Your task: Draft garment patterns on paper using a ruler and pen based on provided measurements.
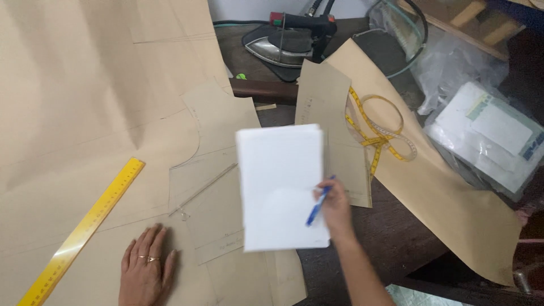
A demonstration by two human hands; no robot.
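Rt hand (335, 208) pinching blue pen (319, 202) & gripping white notepad (280, 187) above brown pattern pieces (218, 170), lt hand (146, 266) flat, fingers spread, on brown paper (73, 113) nr yellow ruler (85, 229).

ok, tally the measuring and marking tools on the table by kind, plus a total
Yellow ruler: 1
Clear ruler: 1
Yellow tape measure: 1
Blue pen, in the right hand with a white notepad: 1
Total: 4
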